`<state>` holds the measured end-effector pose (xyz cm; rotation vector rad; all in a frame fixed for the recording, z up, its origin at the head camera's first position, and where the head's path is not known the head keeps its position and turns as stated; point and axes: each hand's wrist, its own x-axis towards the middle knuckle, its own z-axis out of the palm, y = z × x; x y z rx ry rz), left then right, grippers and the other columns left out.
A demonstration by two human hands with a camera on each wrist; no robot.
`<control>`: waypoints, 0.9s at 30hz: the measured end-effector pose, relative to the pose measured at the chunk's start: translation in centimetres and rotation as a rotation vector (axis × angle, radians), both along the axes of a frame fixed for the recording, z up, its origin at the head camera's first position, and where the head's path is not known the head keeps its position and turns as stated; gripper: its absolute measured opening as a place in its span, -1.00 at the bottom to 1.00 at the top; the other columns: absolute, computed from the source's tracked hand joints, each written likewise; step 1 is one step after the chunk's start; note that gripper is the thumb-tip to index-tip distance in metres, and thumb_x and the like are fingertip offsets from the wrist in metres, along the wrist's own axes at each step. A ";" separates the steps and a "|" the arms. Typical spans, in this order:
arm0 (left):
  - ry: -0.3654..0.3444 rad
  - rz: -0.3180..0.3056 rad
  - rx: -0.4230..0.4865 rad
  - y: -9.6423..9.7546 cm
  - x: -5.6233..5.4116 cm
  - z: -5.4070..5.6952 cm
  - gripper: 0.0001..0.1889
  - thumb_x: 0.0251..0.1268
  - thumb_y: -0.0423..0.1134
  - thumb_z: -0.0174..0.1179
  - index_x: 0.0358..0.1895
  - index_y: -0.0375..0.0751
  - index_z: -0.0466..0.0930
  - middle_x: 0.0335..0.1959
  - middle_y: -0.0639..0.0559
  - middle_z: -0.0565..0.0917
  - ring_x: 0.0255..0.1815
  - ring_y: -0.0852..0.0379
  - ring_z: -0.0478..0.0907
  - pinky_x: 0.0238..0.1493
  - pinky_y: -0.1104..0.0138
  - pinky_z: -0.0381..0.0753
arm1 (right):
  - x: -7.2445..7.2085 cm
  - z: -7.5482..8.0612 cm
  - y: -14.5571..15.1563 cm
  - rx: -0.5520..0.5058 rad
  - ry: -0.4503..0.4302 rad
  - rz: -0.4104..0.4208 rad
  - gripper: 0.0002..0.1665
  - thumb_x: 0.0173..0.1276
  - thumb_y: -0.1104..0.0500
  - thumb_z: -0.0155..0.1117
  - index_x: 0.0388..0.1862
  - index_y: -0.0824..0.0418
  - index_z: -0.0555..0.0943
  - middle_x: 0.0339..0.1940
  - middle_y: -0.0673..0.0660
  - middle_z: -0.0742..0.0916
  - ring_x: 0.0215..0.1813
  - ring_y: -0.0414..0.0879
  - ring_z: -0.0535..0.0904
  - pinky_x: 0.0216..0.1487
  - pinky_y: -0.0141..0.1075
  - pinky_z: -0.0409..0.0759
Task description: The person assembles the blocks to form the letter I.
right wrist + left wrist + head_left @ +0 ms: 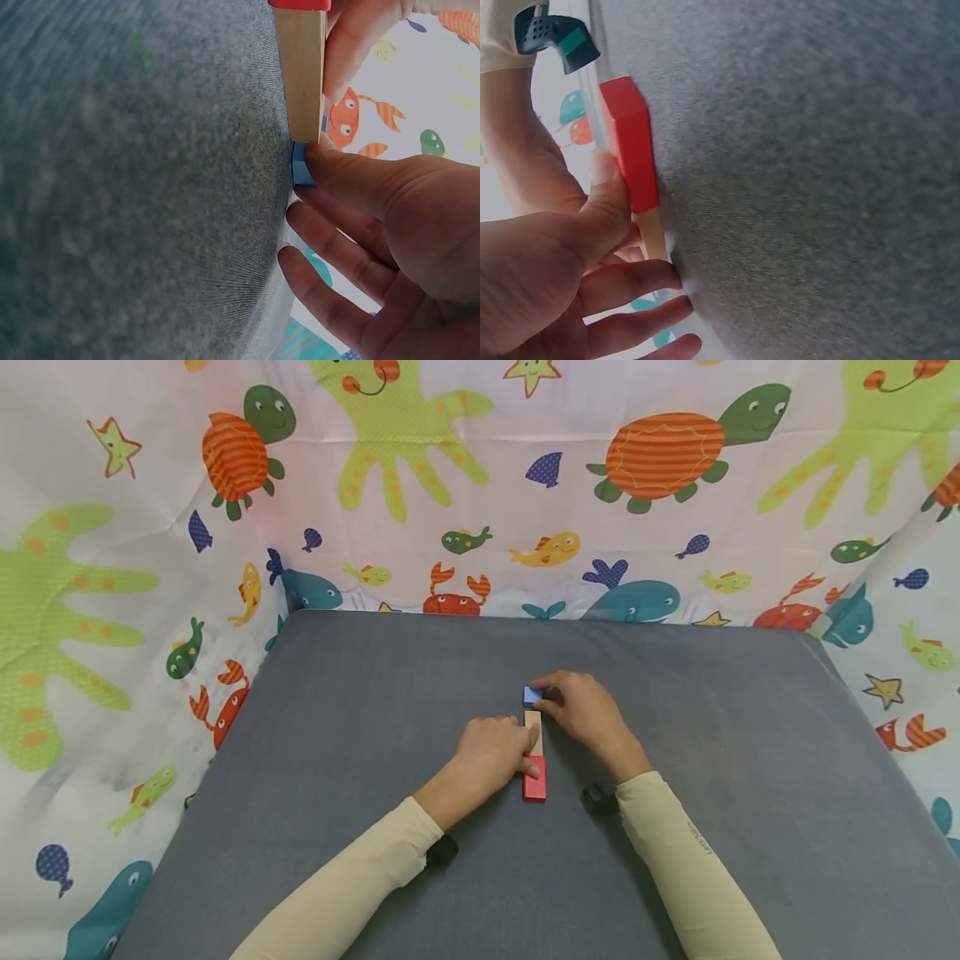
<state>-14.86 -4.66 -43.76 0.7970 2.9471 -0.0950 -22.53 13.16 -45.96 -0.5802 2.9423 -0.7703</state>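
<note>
A red block [535, 787], a plain wooden block [532, 745] and a small blue block [531, 695] lie in a line on the grey cloth. My left hand [491, 752] reaches in from the left. Its thumb rests on the red block [630, 142] and a finger touches the wooden block [302, 71]; the other fingers extend past them. At the far end, my right hand [588, 710] pinches the blue block [301, 166] between thumb and index finger, its other fingers spread. Whether the blue block touches the wooden one is hard to tell.
The grey cloth-covered table [337, 693] spreads around the blocks. Behind it and along its sides hangs a white curtain [420, 547] printed with sea animals. Each wrist carries a small dark camera, such as the one under the right sleeve [675, 860].
</note>
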 end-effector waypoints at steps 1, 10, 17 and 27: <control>-0.005 0.004 0.009 0.0 0.0 0.1 -0.28 0.22 0.37 0.30 0.43 0.17 0.63 -0.07 -0.01 0.80 -0.12 0.03 0.75 -0.23 0.14 0.74 | -0.1 0.0 0.0 0.002 0.000 0.000 -0.56 0.42 0.10 0.54 0.26 0.07 0.77 0.04 0.13 0.81 -0.06 0.00 0.70 -0.01 -0.02 0.69; -0.060 0.005 0.053 -0.2 -0.7 0.4 -0.33 0.18 0.37 0.37 0.33 0.20 0.71 -0.42 0.03 0.70 -0.45 0.10 0.62 -0.47 0.18 0.63 | 0.0 -0.3 0.2 -0.001 -0.018 -0.011 -0.54 0.42 0.11 0.53 0.28 0.09 0.75 0.16 0.16 0.78 0.04 0.07 0.70 0.11 0.06 0.69; -0.121 -0.001 0.140 -0.6 -1.0 0.5 -0.46 0.31 0.34 0.33 0.21 0.15 0.76 -0.51 0.03 0.59 -0.47 0.09 0.57 -0.47 0.15 0.62 | 0.0 -0.4 0.9 -0.008 -0.026 -0.005 -0.51 0.44 0.13 0.51 0.33 0.09 0.71 0.26 0.17 0.75 0.16 0.09 0.72 0.21 0.10 0.66; -0.249 0.051 0.285 -3.7 -1.0 1.9 -0.16 0.40 0.40 0.22 0.66 0.20 0.29 -0.06 -0.01 0.80 -0.24 0.05 0.64 -0.40 0.15 0.57 | 1.2 -0.6 2.5 -0.034 -0.022 0.024 -0.49 0.49 0.11 0.46 0.37 0.18 0.66 0.21 0.19 0.76 0.15 0.11 0.69 0.28 0.12 0.62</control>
